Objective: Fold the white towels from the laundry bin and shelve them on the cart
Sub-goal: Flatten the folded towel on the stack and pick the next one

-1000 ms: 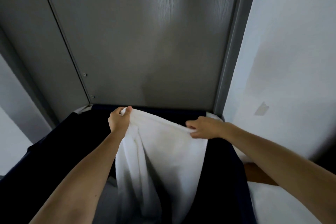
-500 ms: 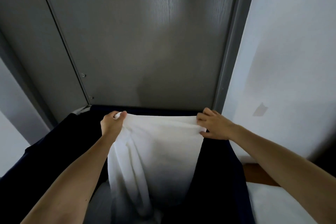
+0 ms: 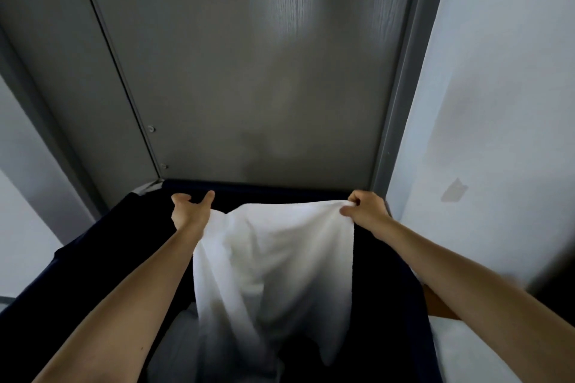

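A white towel [image 3: 273, 261] hangs over the dark navy laundry bin [image 3: 102, 246], its lower end reaching into the bin. My right hand [image 3: 367, 210] pinches the towel's top right corner. My left hand [image 3: 191, 208] is at the towel's top left corner with thumb and fingers spread apart, and the cloth edge lies against the heel of that hand. The top edge sags between the two hands. More white cloth [image 3: 174, 339] lies at the bottom of the bin.
A grey door [image 3: 264, 71] stands right behind the bin, with a grey frame [image 3: 401, 87] and a white wall [image 3: 497, 102] to the right. At the lower right there is a white surface [image 3: 466, 354] beside a brown wooden strip [image 3: 435, 305].
My hands have moved apart and stretched the towel's top edge wider. My left hand, which gripped the left corner, has spread its fingers. My right hand has gone from flat fingers to a pinch.
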